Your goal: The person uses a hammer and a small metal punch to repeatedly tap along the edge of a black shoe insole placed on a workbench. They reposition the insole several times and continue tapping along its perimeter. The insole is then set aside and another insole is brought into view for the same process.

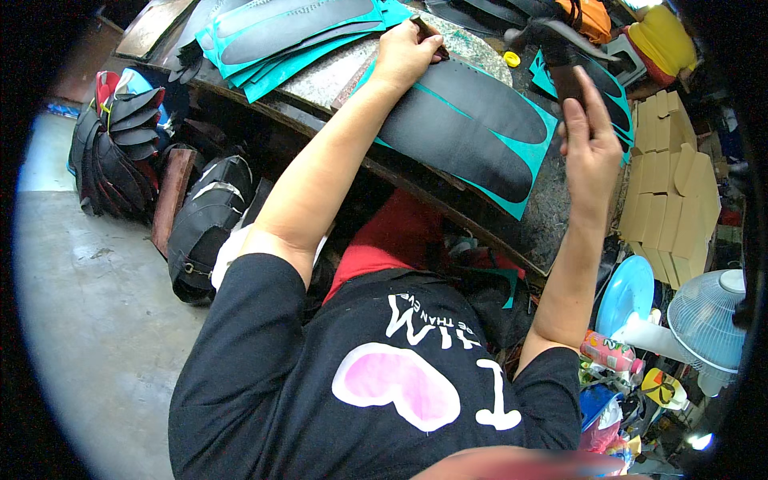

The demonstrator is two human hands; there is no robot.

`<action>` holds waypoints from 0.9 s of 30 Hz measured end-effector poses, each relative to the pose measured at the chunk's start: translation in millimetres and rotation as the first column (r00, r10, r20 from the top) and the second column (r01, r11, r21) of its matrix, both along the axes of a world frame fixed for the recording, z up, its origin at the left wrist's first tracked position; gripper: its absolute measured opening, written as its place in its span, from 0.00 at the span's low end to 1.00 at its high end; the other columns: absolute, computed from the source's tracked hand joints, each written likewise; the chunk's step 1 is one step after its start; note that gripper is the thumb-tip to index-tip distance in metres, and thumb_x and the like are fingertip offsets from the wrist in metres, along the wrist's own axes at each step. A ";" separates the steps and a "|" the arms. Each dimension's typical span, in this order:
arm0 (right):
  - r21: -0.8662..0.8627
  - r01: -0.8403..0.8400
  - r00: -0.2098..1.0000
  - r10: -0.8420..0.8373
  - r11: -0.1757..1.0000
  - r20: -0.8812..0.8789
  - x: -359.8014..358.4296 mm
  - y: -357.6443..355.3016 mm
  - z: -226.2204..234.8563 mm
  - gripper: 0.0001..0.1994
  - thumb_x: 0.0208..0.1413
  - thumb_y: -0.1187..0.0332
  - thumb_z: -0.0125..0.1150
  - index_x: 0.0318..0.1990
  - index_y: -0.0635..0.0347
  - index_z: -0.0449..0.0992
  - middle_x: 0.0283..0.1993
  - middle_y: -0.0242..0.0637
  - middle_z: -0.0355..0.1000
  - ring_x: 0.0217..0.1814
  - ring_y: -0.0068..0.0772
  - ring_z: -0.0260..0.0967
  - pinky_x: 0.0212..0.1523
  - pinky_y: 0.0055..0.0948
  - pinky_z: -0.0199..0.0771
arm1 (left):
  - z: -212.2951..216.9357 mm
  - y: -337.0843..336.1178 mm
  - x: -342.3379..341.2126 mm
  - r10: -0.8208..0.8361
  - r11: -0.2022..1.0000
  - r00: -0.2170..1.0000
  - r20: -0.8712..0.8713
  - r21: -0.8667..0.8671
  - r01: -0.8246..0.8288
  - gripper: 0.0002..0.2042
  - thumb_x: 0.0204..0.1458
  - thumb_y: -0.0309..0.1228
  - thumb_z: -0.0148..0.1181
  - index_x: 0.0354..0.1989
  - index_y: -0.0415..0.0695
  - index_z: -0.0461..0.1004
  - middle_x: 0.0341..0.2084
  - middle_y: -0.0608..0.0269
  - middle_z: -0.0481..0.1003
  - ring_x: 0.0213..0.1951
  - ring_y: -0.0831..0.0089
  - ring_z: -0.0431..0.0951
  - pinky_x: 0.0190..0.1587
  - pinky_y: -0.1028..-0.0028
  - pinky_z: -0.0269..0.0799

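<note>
A teal sheet (524, 196) with two black sole-shaped pieces (480, 104) lies on the grey worktable (552, 216). My left hand (406, 54) rests on the sheet's far corner, fingers bent down around a small dark thing at the sheet's edge; what it is cannot be made out. My right hand (590, 144) is raised above the table's right side, pinching a small dark rectangular block (566, 82) between thumb and fingers. More teal sheets with black soles (288, 36) are stacked at the far left of the table.
Tan cardboard pieces (668, 192) are stacked right of the table. A white fan (708, 320), a blue plate (626, 292) and bottles crowd the lower right. Black shoe parts (120, 152) and bags (204, 224) sit on the concrete floor to the left. Another person in yellow (660, 40) is at the top right.
</note>
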State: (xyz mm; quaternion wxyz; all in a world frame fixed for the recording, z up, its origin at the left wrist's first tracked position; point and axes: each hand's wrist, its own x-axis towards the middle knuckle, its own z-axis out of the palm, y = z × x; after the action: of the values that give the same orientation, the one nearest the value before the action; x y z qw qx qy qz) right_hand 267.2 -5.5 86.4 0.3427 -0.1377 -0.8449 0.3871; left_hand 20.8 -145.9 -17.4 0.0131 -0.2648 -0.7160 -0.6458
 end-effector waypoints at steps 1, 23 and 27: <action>0.037 -0.019 0.996 0.022 0.999 -0.083 2.9 -3.0 8.9 0.19 0.64 0.61 0.61 0.62 0.43 0.74 0.30 0.25 0.74 0.26 0.13 0.63 0.30 0.18 0.67 | 1.3 0.4 2.4 0.010 0.998 0.995 -0.104 -0.061 -0.016 0.07 0.54 0.29 0.64 0.37 0.38 0.78 0.27 0.55 0.81 0.27 0.70 0.83 0.33 0.71 0.79; 0.104 -0.112 0.938 0.140 0.988 -0.318 -2.2 -17.7 7.1 0.20 0.64 0.65 0.59 0.64 0.47 0.72 0.33 0.27 0.75 0.27 0.14 0.64 0.30 0.18 0.69 | 19.3 7.3 34.6 -0.078 0.939 0.774 -0.628 -0.307 -0.154 0.07 0.53 0.30 0.61 0.35 0.40 0.72 0.25 0.46 0.78 0.33 0.48 0.80 0.37 0.56 0.76; 0.143 0.150 0.947 -0.184 0.978 0.262 -11.8 -5.2 -21.4 0.20 0.63 0.54 0.59 0.62 0.37 0.73 0.40 0.46 0.79 0.31 0.38 0.76 0.37 0.32 0.74 | 17.7 11.2 34.7 0.076 0.921 0.810 -0.582 -0.269 -0.281 0.07 0.55 0.29 0.60 0.35 0.38 0.73 0.26 0.46 0.79 0.30 0.54 0.82 0.36 0.61 0.78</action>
State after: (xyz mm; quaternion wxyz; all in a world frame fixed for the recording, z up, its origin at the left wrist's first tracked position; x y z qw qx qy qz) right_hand 255.4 -10.7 65.0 0.2620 -0.2398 -0.8913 0.2817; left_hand 55.5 -134.8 0.4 0.2380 -0.3710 -0.8033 -0.4005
